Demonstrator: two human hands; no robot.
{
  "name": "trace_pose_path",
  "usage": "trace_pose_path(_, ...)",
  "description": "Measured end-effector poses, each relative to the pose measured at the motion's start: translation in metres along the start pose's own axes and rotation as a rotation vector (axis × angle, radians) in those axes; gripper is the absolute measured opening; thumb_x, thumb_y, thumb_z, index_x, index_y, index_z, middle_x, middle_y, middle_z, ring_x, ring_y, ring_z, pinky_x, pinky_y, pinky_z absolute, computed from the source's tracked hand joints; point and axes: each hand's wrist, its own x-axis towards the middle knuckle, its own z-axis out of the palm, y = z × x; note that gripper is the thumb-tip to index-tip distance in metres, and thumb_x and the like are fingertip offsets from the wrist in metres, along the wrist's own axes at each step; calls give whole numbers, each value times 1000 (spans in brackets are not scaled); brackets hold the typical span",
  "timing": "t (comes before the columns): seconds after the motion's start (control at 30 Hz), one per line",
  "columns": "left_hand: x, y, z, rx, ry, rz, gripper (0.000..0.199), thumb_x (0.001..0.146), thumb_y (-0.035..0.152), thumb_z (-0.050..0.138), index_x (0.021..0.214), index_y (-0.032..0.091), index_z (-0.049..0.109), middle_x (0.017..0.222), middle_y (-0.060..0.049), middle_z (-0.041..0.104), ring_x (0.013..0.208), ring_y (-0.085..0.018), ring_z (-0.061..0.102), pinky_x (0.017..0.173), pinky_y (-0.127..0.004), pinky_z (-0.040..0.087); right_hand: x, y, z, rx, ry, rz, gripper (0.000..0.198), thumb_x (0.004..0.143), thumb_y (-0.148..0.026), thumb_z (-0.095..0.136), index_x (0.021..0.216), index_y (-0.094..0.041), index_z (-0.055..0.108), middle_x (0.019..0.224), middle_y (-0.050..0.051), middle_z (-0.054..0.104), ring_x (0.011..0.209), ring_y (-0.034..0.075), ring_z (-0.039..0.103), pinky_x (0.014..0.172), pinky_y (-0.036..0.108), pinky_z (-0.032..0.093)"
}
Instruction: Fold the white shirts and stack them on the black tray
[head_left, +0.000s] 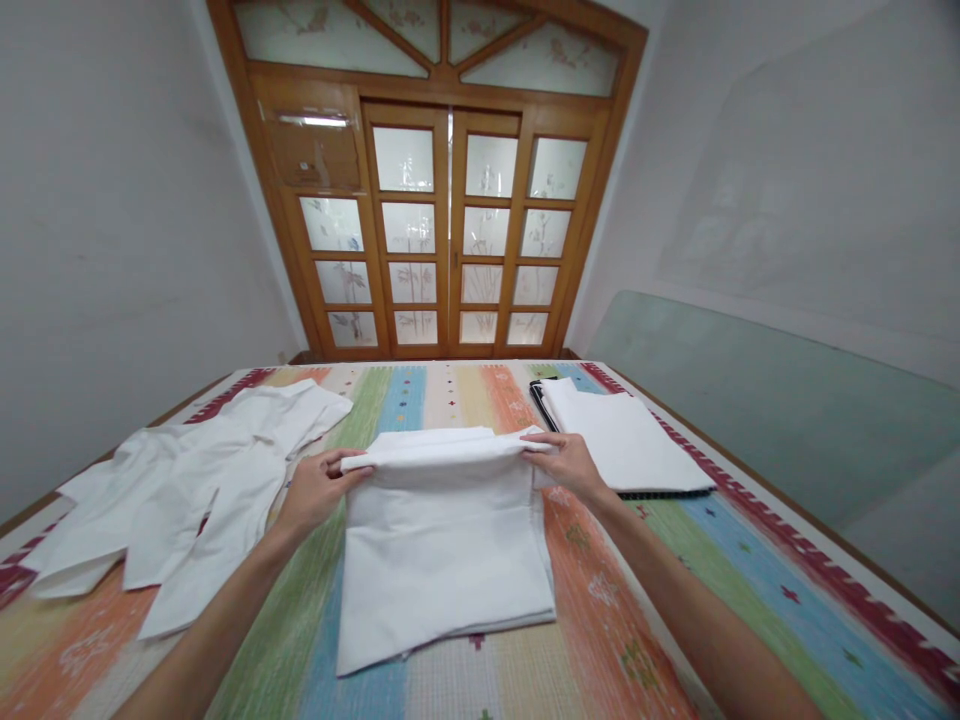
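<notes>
A white cloth garment (446,550), partly folded into a rough rectangle, lies in front of me on a striped, colourful bedspread (296,620). My left hand (319,488) pinches the far left corner of its upper fold between thumb and fingers. At the far right corner my right hand (564,462) grips the same fold in a like pinch. Between both hands the folded edge is raised a little and stretched nearly straight. The near part of the cloth rests flat, its lower edge slightly slanted. What kind of garment it is cannot be made out.
Several loose white garments (225,450) lie crumpled in a heap at the left. To the right sits a neat folded white stack (630,435) with dark cloth beneath it. A pale green headboard-like panel (735,370) stands along the right wall; wooden glass doors (450,230) are beyond.
</notes>
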Motion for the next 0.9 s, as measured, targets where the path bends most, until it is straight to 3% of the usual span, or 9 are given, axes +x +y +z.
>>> trace_pose_path(0.23,-2,-2,0,162,73,142,33,63,45,70,81,17,71,79,-4,72,71,-19,64,65,-26,48,-4,4,1,-92,122,-93,27,64,-44,77,80,-22,78,83,6,70,81,24,64,78,38,52)
trace_pose_path(0.4,-2,-3,-3,317,179,344,26,69,44,64,75,20,71,78,-3,61,68,-16,55,66,-28,46,-4,1,-3,-261,272,-217,25,65,-46,78,75,-24,76,98,9,61,96,25,55,89,42,46)
trace_pose_path(0.47,-2,-3,-6,303,154,404,24,71,43,63,74,20,68,86,-5,62,79,-18,59,73,-30,47,-4,-3,-6,-253,236,-262,24,68,-47,76,73,-23,74,107,10,60,104,26,54,96,44,42)
trace_pose_path(0.53,-3,-2,-9,262,94,443,22,73,42,63,73,20,64,99,-7,65,94,-21,60,85,-33,47,-4,-8,-11,-173,82,-293,25,72,-46,72,70,-22,71,111,10,63,108,26,56,98,44,41)
trace_pose_path(0.6,-5,0,-12,207,25,431,22,75,42,63,74,20,60,108,-8,67,103,-22,60,92,-36,44,-4,-14,-16,-74,-86,-271,26,75,-46,70,68,-21,66,105,9,68,103,25,61,94,41,44)
trace_pose_path(0.67,-8,3,-14,144,-50,369,24,77,44,62,77,20,60,105,-8,69,101,-22,62,90,-35,46,-5,-19,-21,-28,-171,-203,28,76,-47,68,69,-20,63,94,8,71,94,23,65,86,36,48)
trace_pose_path(0.8,-14,13,-17,31,-130,240,33,76,51,63,82,18,62,78,-4,67,75,-19,63,66,-26,49,-7,-28,-30,-78,-142,-132,32,72,-51,70,71,-19,64,79,5,71,75,20,64,69,28,49)
trace_pose_path(0.9,-19,25,-19,-48,-134,162,41,73,56,64,80,17,62,73,-3,64,68,-16,60,57,-22,46,-7,-35,-36,-80,-84,-106,35,68,-53,71,70,-19,64,69,3,67,64,17,58,58,25,44)
